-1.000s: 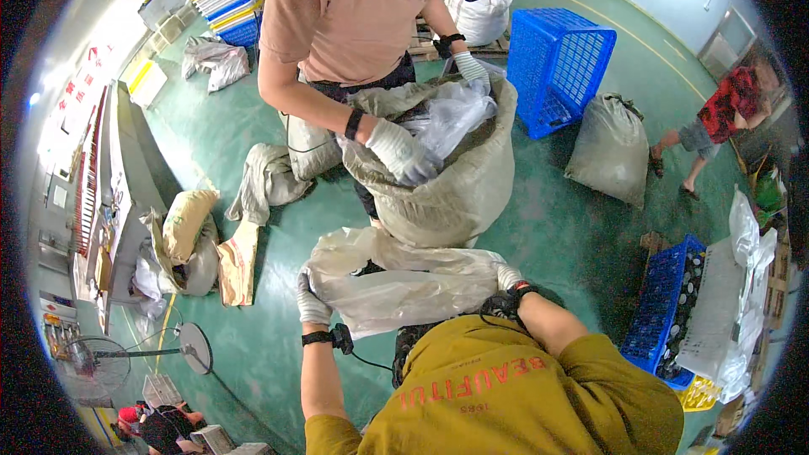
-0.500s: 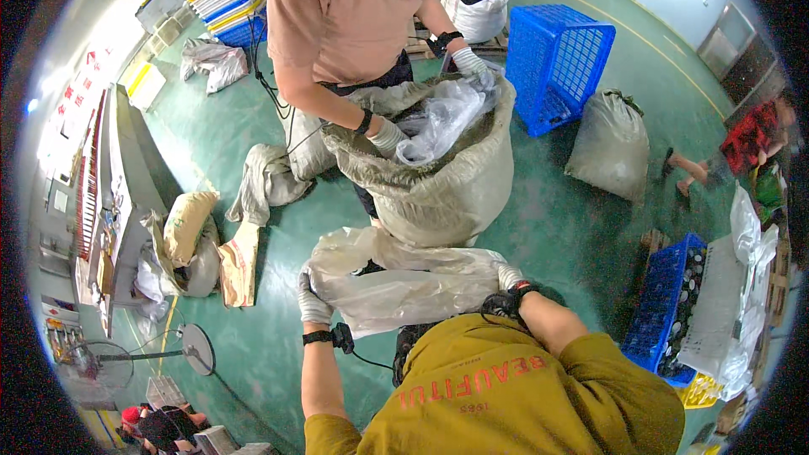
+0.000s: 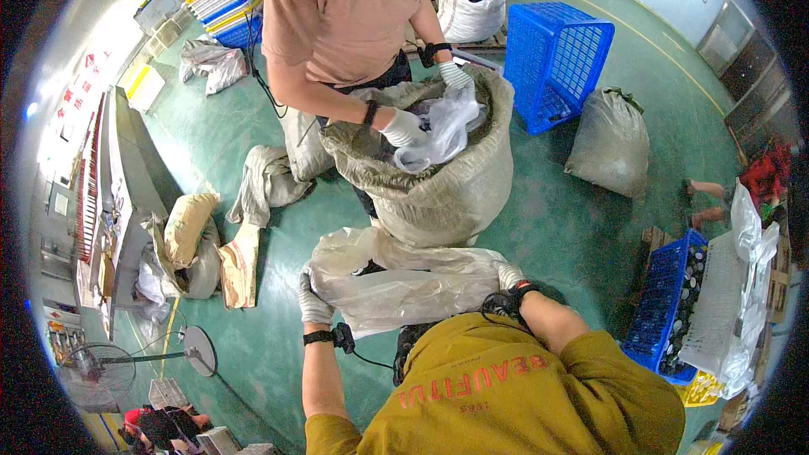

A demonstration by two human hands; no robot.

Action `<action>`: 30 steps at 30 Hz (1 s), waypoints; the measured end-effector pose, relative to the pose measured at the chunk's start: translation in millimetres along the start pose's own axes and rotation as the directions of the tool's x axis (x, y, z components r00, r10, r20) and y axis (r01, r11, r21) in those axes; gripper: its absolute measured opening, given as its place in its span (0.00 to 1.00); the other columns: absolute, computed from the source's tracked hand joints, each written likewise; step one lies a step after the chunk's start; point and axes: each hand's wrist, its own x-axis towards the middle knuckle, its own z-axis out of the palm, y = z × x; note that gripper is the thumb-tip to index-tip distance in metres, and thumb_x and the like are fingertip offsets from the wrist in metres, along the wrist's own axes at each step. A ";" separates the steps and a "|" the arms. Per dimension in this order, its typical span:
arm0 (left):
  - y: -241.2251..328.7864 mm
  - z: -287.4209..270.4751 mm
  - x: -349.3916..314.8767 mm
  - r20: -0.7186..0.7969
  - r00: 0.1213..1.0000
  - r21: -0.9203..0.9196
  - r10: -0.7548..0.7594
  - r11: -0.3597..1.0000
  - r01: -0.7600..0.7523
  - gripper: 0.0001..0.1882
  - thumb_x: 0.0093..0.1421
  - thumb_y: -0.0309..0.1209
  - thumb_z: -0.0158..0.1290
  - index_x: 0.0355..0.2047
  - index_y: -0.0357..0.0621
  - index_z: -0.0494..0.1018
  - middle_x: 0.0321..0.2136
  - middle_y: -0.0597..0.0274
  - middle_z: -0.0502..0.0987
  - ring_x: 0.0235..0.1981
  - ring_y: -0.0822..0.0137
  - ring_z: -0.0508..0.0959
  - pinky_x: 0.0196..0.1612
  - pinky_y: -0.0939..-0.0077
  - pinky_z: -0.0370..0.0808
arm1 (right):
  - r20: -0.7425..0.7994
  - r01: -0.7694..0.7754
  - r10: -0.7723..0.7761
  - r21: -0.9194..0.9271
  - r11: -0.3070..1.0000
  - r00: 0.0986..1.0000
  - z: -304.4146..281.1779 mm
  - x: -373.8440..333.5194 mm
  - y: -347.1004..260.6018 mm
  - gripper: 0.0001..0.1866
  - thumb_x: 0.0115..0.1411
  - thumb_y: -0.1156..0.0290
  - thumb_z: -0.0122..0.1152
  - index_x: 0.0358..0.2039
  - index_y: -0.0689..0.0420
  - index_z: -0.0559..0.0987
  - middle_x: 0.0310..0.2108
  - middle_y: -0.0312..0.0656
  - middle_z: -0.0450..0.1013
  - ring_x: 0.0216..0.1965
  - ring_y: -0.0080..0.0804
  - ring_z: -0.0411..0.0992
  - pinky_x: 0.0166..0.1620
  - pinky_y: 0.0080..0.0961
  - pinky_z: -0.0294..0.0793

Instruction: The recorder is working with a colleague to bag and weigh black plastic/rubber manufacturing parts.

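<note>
Stretched between my gloved hands is a large translucent plastic bag, its mouth spread wide. My left hand grips the rim at the left, and my right hand holds the rim at the right; some fingers are hidden by the plastic. Just beyond the bag stands a big woven sack with its top rolled down. Across from me a co-worker in white gloves has both hands inside that sack, on a clear plastic bag.
A blue crate lies on its side at the far right, near a filled sack. Crumpled sacks lie at the left. A standing fan is at lower left, and a blue crate of small parts at right.
The co-worker's hands have shifted within the sack, bunching the clear bag closer together. A person at the far right has moved. My hands and bag have hardly moved.
</note>
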 end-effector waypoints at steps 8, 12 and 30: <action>-0.4 -14.1 6.4 0.010 1.000 -0.018 -0.013 1.000 0.013 0.29 0.57 0.54 0.47 0.51 0.47 0.68 0.51 0.61 0.71 0.50 0.58 0.70 0.54 0.62 0.67 | 0.014 0.004 -0.005 0.117 0.993 1.000 9.8 -21.4 -1.3 0.25 0.58 0.63 0.54 0.53 0.63 0.67 0.51 0.48 0.68 0.49 0.42 0.68 0.53 0.34 0.65; -0.1 -9.3 4.9 -0.018 1.000 0.010 0.001 1.000 -0.001 0.29 0.57 0.54 0.47 0.51 0.47 0.68 0.51 0.61 0.71 0.50 0.58 0.70 0.54 0.62 0.67 | 0.030 0.044 -0.049 0.143 0.989 0.998 9.2 -21.3 0.3 0.25 0.58 0.64 0.54 0.53 0.63 0.68 0.51 0.48 0.68 0.49 0.42 0.68 0.53 0.34 0.65; -0.2 -17.0 6.1 -0.018 0.999 0.080 0.044 0.996 -0.042 0.33 0.56 0.58 0.44 0.54 0.50 0.66 0.54 0.59 0.68 0.55 0.55 0.66 0.57 0.59 0.62 | -0.012 -0.030 0.032 0.139 0.990 0.999 18.5 -38.4 -8.0 0.27 0.58 0.60 0.54 0.54 0.62 0.66 0.53 0.50 0.66 0.50 0.45 0.67 0.53 0.40 0.65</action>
